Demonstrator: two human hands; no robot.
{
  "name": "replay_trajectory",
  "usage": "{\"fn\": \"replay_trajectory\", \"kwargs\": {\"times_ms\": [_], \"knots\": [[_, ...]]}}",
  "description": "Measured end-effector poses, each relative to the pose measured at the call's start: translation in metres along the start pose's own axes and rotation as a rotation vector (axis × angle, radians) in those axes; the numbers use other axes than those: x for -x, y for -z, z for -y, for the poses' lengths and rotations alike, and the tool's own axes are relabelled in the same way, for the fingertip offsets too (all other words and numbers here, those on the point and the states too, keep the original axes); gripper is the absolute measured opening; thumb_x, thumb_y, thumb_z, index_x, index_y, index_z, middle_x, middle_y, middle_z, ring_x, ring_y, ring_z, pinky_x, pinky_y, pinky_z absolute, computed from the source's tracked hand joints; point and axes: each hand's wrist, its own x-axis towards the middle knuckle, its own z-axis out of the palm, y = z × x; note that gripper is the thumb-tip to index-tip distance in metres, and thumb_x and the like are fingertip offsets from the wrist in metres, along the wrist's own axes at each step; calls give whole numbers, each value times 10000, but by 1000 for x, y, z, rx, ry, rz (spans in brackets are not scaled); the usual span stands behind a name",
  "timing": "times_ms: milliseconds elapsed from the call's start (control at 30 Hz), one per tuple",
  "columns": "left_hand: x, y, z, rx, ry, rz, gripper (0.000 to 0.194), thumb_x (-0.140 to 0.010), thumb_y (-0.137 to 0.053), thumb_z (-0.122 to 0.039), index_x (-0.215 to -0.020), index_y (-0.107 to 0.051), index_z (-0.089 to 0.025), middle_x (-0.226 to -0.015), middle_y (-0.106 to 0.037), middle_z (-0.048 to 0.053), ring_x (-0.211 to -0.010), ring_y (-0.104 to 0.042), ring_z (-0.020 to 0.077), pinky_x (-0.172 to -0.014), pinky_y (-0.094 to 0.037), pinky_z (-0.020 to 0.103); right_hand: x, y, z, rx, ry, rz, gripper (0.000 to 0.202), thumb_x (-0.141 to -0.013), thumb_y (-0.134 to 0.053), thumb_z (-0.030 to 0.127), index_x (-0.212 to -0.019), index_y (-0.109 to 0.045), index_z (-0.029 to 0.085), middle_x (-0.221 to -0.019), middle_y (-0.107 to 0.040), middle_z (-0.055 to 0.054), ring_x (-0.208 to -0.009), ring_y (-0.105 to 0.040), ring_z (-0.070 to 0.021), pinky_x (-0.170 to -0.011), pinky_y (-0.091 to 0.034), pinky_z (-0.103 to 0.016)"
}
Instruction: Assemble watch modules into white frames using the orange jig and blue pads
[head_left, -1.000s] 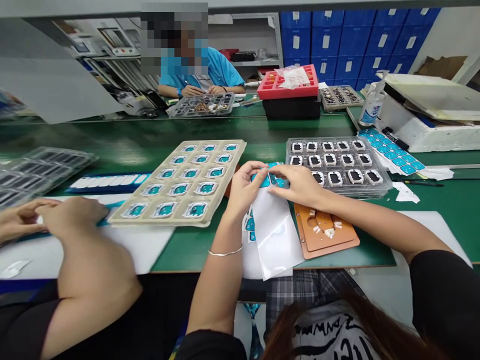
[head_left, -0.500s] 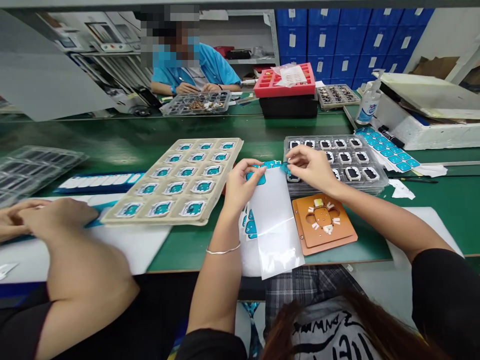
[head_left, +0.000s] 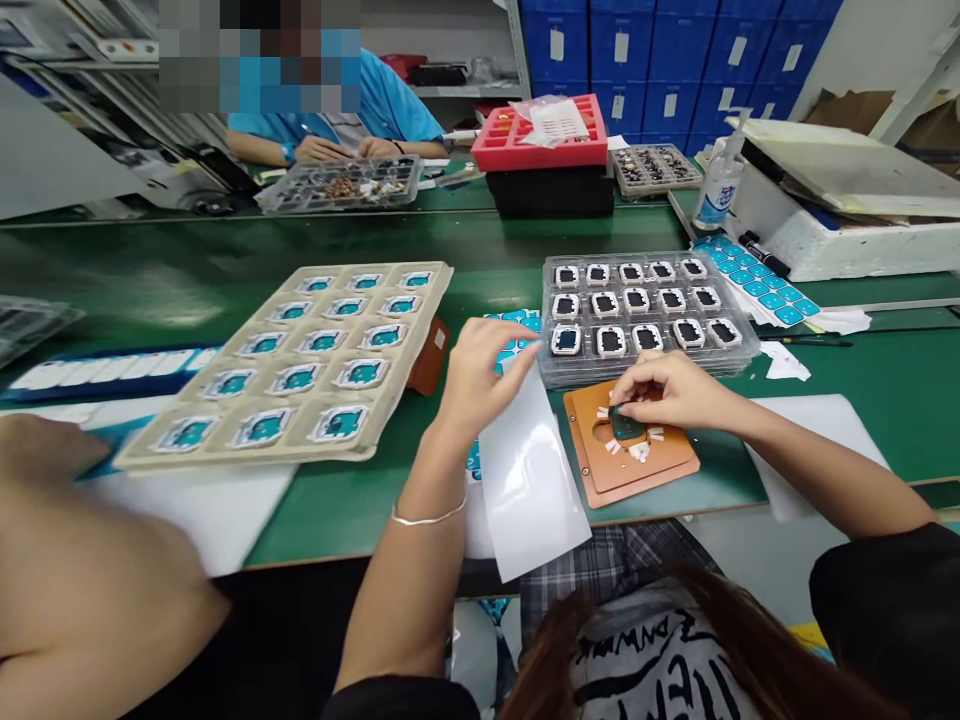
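My left hand (head_left: 480,385) pinches the top end of a glossy white backing sheet (head_left: 529,465), which slants down past the table's front edge. Blue rounded-square stickers (head_left: 517,318) show behind that hand. My right hand (head_left: 667,390) holds a dark teal rounded-square film piece (head_left: 624,424) between thumb and fingers. The piece is over the middle of an orange fixture plate (head_left: 679,468) that has small white blocks around its centre; whether they touch, I cannot tell. Behind it stands a clear plastic tray (head_left: 720,355) of white-rimmed frames with black centres.
To the left, a beige tray (head_left: 289,445) of teal-centred frames rests tilted on a brown support (head_left: 430,358). A neighbour's arm (head_left: 90,560) reaches in at far left. Across the bench sits a person in blue (head_left: 397,110). Sticker sheets (head_left: 757,283), a pump bottle (head_left: 720,190) and a foam box (head_left: 862,245) are at right.
My right hand has moved down from the sheet's top to the orange plate, carrying the teal film piece. The left hand stays by the sheet. The camera view has shifted right.
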Motion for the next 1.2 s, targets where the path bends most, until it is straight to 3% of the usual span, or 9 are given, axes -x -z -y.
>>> {"fn": "replay_trajectory", "kwargs": {"times_ms": [133,267,400,500,600,700,967,1100,1200], "knots": [[3,-5,-33,197,-355,93,186,-938,-572,-335,-835,-682,-226,-848,-718,21,-826,-587,177,-815,-453,366,2,-4,-6,110,171,-29,78,-797,-662,152,-817,-728,187,-801,-717,-24,-768,-583,-161,-747,-436,-332],[10,-11,-51,324,-515,231,188,-927,-597,-387,-909,-689,-223,-881,-713,27,-855,-535,182,-795,-452,350,4,-9,-11,136,295,-108,53,-821,-661,170,-824,-712,184,-835,-671,-32,-790,-581,-165,-751,-441,-330],[13,-14,-52,314,-542,336,319,-895,-623,-480,-1063,-671,-213,-1043,-725,53,-992,-503,229,-862,-442,394,7,-2,-17,111,276,-262,94,-889,-594,195,-885,-685,173,-870,-653,-46,-763,-581,-155,-678,-459,-291],[14,-14,-49,293,-561,407,407,-873,-629,-538,-1117,-653,-214,-1136,-716,63,-1080,-505,264,-903,-415,436,8,10,-27,401,253,-360,153,-934,-520,203,-975,-664,172,-949,-692,-79,-873,-576,-211,-785,-450,-361],[14,-13,-49,286,-545,453,425,-871,-612,-569,-1115,-657,-224,-1129,-719,66,-1097,-521,278,-906,-404,450,10,19,-36,712,184,-277,199,-948,-520,249,-1086,-650,187,-1005,-714,-96,-1025,-524,-291,-843,-405,-437],[14,-11,-50,286,-524,470,423,-870,-602,-576,-1097,-664,-224,-1111,-721,70,-1101,-525,285,-920,-396,455,10,22,-42,807,111,-217,223,-952,-525,275,-1112,-651,185,-1006,-713,-113,-1086,-505,-322,-825,-400,-446],[16,-11,-53,237,-481,541,522,-870,-545,-641,-1214,-635,-259,-1184,-692,78,-1107,-502,301,-911,-371,454,6,30,-49,497,97,-309,203,-884,-648,271,-1076,-700,230,-922,-719,-65,-908,-564,-251,-768,-466,-379],[15,-10,-54,258,-507,520,516,-857,-592,-614,-1217,-628,-246,-1187,-696,66,-1093,-499,296,-901,-374,453,14,31,-27,380,178,-414,196,-939,-572,255,-1071,-718,255,-915,-742,-23,-826,-623,-204,-805,-470,-382],[15,-10,-54,267,-519,500,496,-856,-607,-596,-1191,-634,-231,-1154,-704,74,-1072,-503,290,-890,-375,447,24,27,-7,235,224,-361,194,-943,-573,249,-1049,-736,253,-942,-750,-23,-830,-668,-178,-770,-503,-336]]}}
